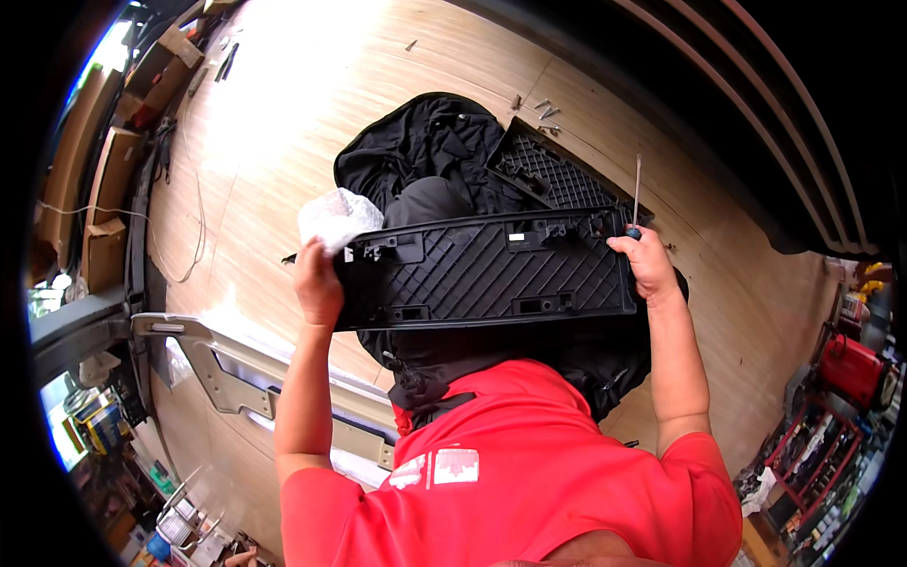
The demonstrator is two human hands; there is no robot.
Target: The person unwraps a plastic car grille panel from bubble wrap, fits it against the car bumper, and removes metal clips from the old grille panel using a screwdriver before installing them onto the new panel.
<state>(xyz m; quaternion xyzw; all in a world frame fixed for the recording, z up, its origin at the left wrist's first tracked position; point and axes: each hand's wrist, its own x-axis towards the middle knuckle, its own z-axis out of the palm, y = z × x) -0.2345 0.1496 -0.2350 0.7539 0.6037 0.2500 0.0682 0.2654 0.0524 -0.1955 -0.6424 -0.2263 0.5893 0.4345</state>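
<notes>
A long black plastic panel [482, 274] with diagonal ribs lies across my lap, its ribbed side up. My left hand [318, 286] is closed at the panel's left end. Against its fingertips is a crumpled white see-through wrap [338, 215]; whether the fingers pinch it too, I cannot tell. My right hand [646, 263] is closed round the dark handle of a screwdriver [638, 194], whose thin shaft points away from me. That hand also rests at the panel's right end. Beyond lies a second black panel [557, 170] with a grid of ribs.
Several screws [546, 113] lie on the wooden-look floor [605, 85] past the second panel. A beige trim frame [227, 378] is to my left. Cardboard boxes [104, 246] line the left side. At the lower right stand a red case [847, 369] and a tool rack [812, 449].
</notes>
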